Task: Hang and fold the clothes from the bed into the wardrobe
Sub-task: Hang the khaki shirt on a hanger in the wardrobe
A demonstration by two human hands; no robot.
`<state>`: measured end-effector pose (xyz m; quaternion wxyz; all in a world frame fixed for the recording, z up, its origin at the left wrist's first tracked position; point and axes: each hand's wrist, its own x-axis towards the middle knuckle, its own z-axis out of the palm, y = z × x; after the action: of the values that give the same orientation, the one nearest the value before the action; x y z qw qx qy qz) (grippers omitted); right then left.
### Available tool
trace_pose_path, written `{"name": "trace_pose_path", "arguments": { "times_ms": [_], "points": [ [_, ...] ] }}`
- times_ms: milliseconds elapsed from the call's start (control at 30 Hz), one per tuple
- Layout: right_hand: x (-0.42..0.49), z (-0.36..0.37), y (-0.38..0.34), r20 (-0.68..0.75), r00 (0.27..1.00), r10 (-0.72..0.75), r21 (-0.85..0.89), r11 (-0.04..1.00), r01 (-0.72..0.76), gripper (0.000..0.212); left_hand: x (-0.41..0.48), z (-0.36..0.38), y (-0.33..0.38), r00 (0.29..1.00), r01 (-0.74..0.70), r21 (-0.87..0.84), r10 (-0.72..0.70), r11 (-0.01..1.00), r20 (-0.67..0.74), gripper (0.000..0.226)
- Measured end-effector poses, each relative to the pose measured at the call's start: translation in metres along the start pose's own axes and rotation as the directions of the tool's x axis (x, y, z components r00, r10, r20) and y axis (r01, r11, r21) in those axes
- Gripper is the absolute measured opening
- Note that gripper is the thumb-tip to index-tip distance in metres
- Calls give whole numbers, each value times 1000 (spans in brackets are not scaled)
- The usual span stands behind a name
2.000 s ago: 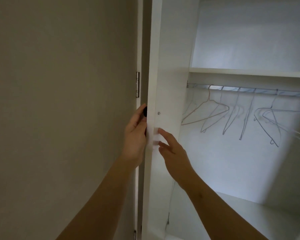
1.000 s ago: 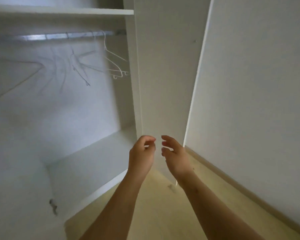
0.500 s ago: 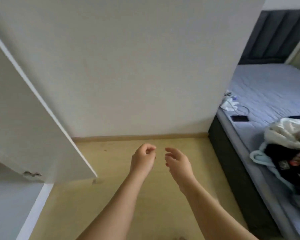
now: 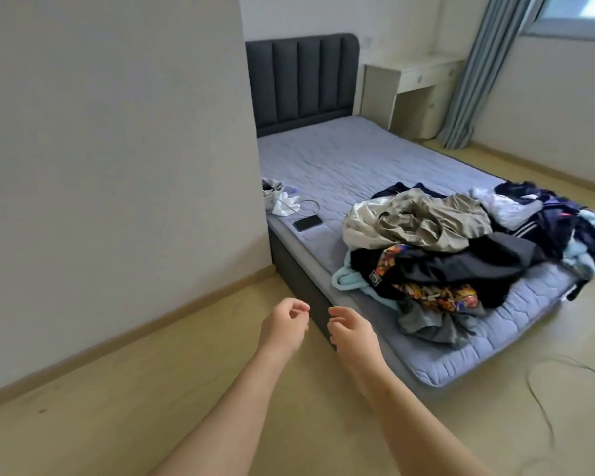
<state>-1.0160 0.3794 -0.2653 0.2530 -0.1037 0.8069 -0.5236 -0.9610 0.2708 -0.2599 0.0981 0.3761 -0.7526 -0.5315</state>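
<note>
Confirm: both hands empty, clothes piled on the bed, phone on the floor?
Wrong on the phone: it lies on the bed, near its edge; the head view shows it. Left hand and right hand empty, clothes piled on the bed: correct.

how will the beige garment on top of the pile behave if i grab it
Probably floppy: the beige garment lies crumpled in deep folds. Its sheen suggests thin, slippery cloth. It may drag the dark clothes beneath along.

Left hand (image 4: 284,326) and right hand (image 4: 352,333) side by side above the floor (image 4: 152,389). Bed (image 4: 340,159) ahead of the fingers (image 4: 337,312); clothes pile (image 4: 443,242) on it, to their right; phone (image 4: 308,223) on it, straight beyond them; wall (image 4: 117,166) to their left; desk (image 4: 409,94) far beyond, beside the bed's head
</note>
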Motion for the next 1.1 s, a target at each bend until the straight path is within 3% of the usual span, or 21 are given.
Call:
{"name": "trace_pose_path", "arguments": {
  "times_ms": [467, 733, 1100],
  "points": [
    [95, -140, 59, -106, 977, 184, 16, 983, -183, 37, 69, 160, 54, 976, 55, 21, -59, 998, 211, 20],
    [213, -192, 53, -208, 953, 219, 40, 976, -216, 35, 185, 220, 104, 956, -14, 90, -13, 996, 294, 17],
    [357, -255, 46, -251, 891, 377, 110, 926, -361, 38, 335, 305, 160, 918, -55, 272, -58, 961, 393, 14]
  ]
}}
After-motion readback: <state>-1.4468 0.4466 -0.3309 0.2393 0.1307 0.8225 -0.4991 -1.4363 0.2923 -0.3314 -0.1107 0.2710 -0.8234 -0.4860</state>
